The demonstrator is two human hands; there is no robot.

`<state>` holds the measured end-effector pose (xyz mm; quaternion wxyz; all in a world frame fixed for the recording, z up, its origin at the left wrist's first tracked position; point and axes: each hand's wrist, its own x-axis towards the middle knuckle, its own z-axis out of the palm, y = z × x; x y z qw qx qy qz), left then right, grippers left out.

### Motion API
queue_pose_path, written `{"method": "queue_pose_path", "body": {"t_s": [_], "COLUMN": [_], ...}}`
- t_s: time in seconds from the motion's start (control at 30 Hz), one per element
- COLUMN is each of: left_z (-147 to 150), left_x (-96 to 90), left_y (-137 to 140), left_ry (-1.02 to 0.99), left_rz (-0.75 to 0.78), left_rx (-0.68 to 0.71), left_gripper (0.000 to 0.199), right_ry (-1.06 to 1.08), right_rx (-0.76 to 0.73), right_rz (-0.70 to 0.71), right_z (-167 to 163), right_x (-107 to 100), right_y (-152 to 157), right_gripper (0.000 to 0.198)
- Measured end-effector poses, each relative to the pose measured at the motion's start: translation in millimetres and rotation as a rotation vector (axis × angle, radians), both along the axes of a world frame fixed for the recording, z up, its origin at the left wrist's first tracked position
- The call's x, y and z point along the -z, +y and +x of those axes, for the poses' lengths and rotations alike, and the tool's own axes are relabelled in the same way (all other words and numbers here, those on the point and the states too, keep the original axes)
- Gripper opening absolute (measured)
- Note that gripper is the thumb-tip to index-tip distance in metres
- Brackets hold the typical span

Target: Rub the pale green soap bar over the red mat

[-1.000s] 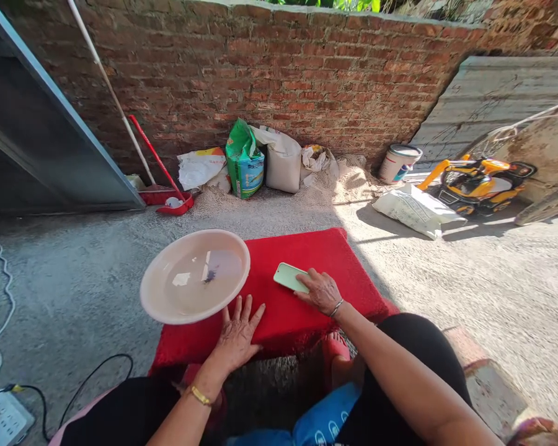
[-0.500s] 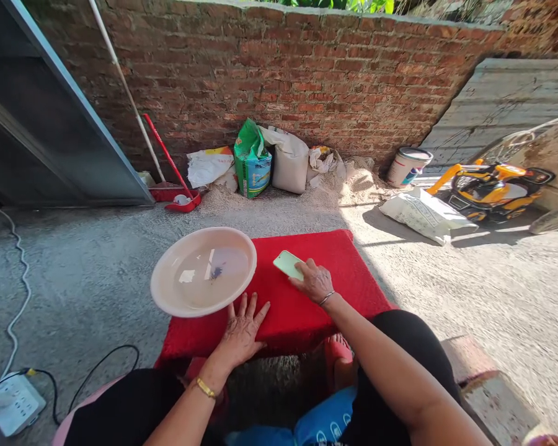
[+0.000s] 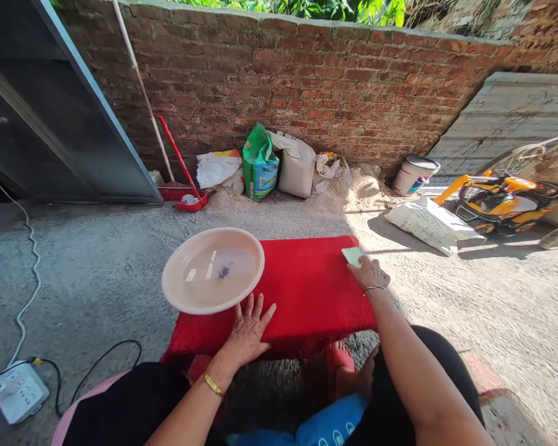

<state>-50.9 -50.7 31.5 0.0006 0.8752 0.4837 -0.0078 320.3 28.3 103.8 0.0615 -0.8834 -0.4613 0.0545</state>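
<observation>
A red cloth (image 3: 302, 291) covers a low surface in front of me. My left hand (image 3: 250, 331) lies flat on its near edge, fingers spread, just below a pale pink basin (image 3: 212, 270) that holds shallow water and a small dark speck. My right hand (image 3: 367, 272) rests on a light green phone (image 3: 352, 255) at the cloth's far right corner, fingers over its near end. Both wrists wear bangles.
A brick wall (image 3: 307, 80) runs across the back with sacks (image 3: 279, 164), a red dustpan (image 3: 188, 198) and a white bucket (image 3: 413, 174) at its foot. A yellow toy vehicle (image 3: 502, 198) stands right. A power strip (image 3: 16, 391) and cables lie left on the concrete.
My right hand has slid the green phone from the cloth's middle to its far right corner. The left hand and the basin have stayed in place.
</observation>
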Motion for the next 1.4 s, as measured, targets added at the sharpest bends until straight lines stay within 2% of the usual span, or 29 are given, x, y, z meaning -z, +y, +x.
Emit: {"method": "queue_pose_path", "body": {"t_s": [0.1,0.17,0.23,0.37,0.43,0.5,0.6,0.67,0.73,0.77,0.83,0.9,0.97,1.1,1.23,1.33,1.4], "left_z": [0,0,0,0,0,1,3,4,5,6,7,9,10,10,6,6,9], "left_x": [-0.2,-0.5,-0.5,0.3,0.3,-0.4,-1.5,-1.4,-1.1,-1.3,-3.4,-8.2,-14.7,-22.2,-18.2,-19.8,-28.1], "left_y": [1,1,1,2,1,1,0,0,1,1,1,0,-2,-5,-7,-10,-12], "left_ry": [0.005,0.007,0.009,0.01,0.013,0.023,0.043,0.052,0.061,0.069,0.088,0.109,0.127,0.114,0.095,0.129,0.158], "left_rz": [-0.008,-0.011,-0.01,-0.005,-0.007,-0.008,-0.011,-0.016,-0.021,-0.026,-0.042,-0.061,-0.078,-0.071,-0.017,-0.029,-0.084], "left_rx": [0.001,0.001,0.004,0.013,0.014,0.007,-0.002,-0.002,-0.004,-0.005,-0.014,-0.031,-0.055,-0.088,-0.106,-0.142,-0.176], "left_gripper": [0.096,0.095,0.095,0.095,0.096,0.096,0.097,0.098,0.099,0.099,0.1,0.099,0.097,0.096,0.093,0.092,0.092], "right_ry": [0.029,0.028,0.017,-0.041,-0.078,-0.125,-0.15,-0.098,-0.019,0.017,0.059,0.057,0.031,-0.015,0.003,0.044,0.057], "right_rx": [0.04,-0.053,-0.243,-0.751,-0.877,-0.794,-0.366,-0.119,-0.043,-0.077,-0.251,-0.462,-0.594,-0.65,-0.709,-0.749,-0.75], "right_rz": [0.025,0.079,0.132,0.157,0.14,0.107,0.061,0.083,0.139,0.173,0.208,0.197,0.16,0.148,0.198,0.166,0.121], "right_z": [6,-7,-33,-90,-98,-83,-31,1,13,10,-8,-33,-51,-57,-59,-60,-47], "right_x": [-2,-1,3,13,16,15,6,-1,-5,-4,3,14,24,33,34,29,21], "right_y": [-7,-12,-20,-41,-46,-43,-31,-26,-29,-33,-44,-56,-65,-70,-65,-56,-50], "right_gripper": [0.043,0.042,0.04,0.037,0.037,0.037,0.039,0.04,0.039,0.037,0.034,0.032,0.034,0.036,0.038,0.036,0.033]}}
